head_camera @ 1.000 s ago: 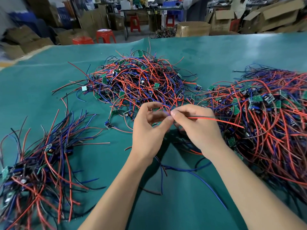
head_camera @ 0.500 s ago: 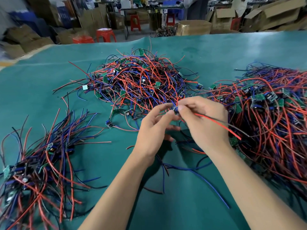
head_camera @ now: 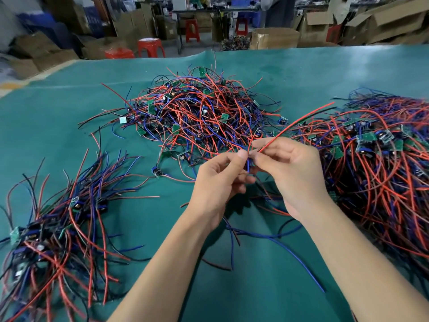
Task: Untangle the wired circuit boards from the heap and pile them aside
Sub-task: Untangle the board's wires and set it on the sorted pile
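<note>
My left hand [head_camera: 216, 180] and my right hand [head_camera: 290, 173] meet above the green table mat [head_camera: 58, 108], both pinching one wired circuit board whose body is hidden between the fingertips. Its red wire [head_camera: 299, 118] and a black wire rise up and to the right from my right fingers. Blue wires [head_camera: 276, 240] hang below the hands onto the mat. A tangled heap of red, blue and black wired boards [head_camera: 199, 117] lies just beyond my hands. A sorted pile with wires fanned out [head_camera: 53, 231] lies at the lower left.
A second large tangled heap [head_camera: 380, 163] covers the right side, close to my right forearm. One loose small board [head_camera: 156, 172] lies between the middle heap and the left pile. Cardboard boxes [head_camera: 274, 38] and red stools [head_camera: 151, 46] stand beyond the table's far edge.
The red and black wires in my right hand swung from pointing right and slightly down to pointing up and right. Both hands stayed together near the middle heap.
</note>
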